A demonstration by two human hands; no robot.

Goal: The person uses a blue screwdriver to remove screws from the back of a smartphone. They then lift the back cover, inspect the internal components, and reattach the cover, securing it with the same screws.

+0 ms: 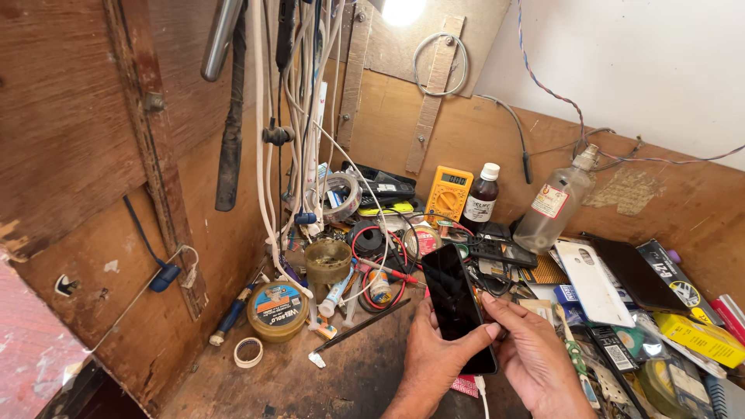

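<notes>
Both hands, left point(434, 349) and right point(535, 353), clamped on phone point(458, 306): thin, stiff, slick glass, likely fragile; best held by side edges.

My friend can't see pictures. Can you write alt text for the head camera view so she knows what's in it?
Two hands, left hand and right hand, hold a dark smartphone with a blank screen over a cluttered wooden workbench. Behind it sit a yellow multimeter, a brown bottle, tape rolls and hanging cables.
</notes>
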